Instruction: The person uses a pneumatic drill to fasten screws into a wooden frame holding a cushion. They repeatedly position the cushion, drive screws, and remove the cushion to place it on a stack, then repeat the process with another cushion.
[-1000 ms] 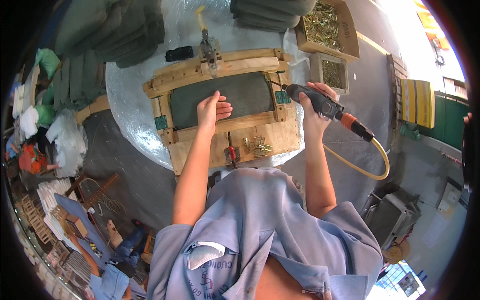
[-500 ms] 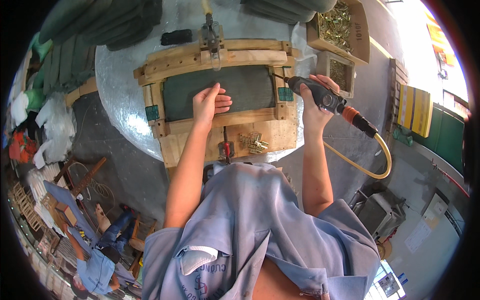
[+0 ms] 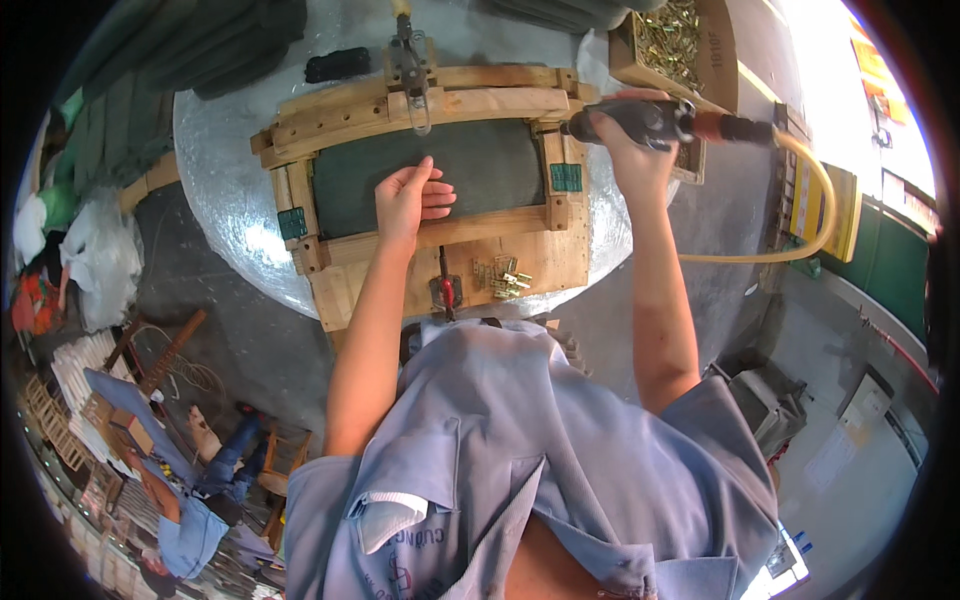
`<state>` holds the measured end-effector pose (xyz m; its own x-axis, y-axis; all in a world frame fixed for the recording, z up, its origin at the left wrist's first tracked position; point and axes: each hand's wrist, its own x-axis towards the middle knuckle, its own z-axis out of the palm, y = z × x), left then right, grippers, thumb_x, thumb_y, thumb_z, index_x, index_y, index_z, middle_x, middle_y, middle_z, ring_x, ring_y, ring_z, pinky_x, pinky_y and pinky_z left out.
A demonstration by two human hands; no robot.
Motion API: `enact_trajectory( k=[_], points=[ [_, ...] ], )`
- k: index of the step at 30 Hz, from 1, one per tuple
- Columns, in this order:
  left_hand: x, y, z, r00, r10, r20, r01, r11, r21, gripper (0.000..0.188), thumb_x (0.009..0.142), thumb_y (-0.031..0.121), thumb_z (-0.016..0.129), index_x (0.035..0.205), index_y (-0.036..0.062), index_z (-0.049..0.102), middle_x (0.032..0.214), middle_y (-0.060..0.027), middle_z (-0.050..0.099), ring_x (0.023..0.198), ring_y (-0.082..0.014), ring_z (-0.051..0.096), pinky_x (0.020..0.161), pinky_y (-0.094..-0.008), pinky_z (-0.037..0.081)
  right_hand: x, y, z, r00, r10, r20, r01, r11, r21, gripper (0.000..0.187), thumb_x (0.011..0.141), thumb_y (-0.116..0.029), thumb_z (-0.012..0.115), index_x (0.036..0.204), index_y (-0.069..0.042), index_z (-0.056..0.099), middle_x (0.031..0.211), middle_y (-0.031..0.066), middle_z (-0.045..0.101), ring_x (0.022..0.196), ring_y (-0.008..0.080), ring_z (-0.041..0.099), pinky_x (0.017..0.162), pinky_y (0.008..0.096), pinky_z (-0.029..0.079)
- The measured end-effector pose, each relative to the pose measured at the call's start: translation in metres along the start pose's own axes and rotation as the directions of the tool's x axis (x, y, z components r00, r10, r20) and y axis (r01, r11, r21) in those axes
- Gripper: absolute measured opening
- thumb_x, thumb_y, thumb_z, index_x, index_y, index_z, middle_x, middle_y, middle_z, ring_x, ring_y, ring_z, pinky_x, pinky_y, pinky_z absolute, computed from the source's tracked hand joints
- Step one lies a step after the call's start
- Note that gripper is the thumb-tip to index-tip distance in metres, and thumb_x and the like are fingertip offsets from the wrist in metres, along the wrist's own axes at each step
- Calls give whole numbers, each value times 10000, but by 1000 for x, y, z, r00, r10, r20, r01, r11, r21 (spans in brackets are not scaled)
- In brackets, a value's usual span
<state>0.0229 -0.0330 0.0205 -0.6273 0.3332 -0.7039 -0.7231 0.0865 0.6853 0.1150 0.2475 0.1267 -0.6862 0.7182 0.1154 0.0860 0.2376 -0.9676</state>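
Note:
My right hand [image 3: 645, 165] grips a dark air drill [image 3: 640, 122] with an orange-brown collar and a yellow hose. It lies nearly level, its front end over the upper right corner of a wooden jig [image 3: 490, 222]; I cannot make out the bit. A dark green-grey panel [image 3: 490, 165] sits inside the jig. Over the panel's lower middle is my left hand [image 3: 410, 205], fingers loosely stretched, holding nothing. One toggle clamp [image 3: 410, 80] stands at the jig's far side, another with a red handle [image 3: 446, 292] at the near side. Beside it lies a pile of small brass-coloured metal fittings [image 3: 512, 280].
The jig rests on a round, plastic-wrapped table [image 3: 225, 215]. At the far right stands a cardboard box [image 3: 715, 60] full of brass-coloured pieces. Dark stacked pads [image 3: 190, 45] line the far left. A yellow hose [image 3: 825, 200] loops out right. Another person [image 3: 195, 535] sits at lower left.
My right hand has raised the drill's rear, so the drill has swung from slanting to nearly level, and the hose loop has moved up and right. My left hand stays over the panel.

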Motion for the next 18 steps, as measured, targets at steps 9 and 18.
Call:
enact_trajectory(
  k=[9,18],
  points=[
    [1,-4,-16,989,26,144,2,982,-187,552,1103,505,599,1188,-30,699,1083,-208,780,995,-305,791,849,-404,672,-22,-3,5,999,21,-32,-22,1000,-21,444,821,19,852,1213,-51,656,1075,43,737,1012,143,712,936,319,569],
    [-89,-1,-57,886,119,447,262,667,-698,876,1106,687,409,1483,-92,546,1487,-288,622,1429,-410,579,1227,-521,469,-209,-90,-6,958,73,-279,36,930,367,551,815,38,795,1309,-32,561,1237,155,678,1186,260,684,1091,422,539]
  ],
)
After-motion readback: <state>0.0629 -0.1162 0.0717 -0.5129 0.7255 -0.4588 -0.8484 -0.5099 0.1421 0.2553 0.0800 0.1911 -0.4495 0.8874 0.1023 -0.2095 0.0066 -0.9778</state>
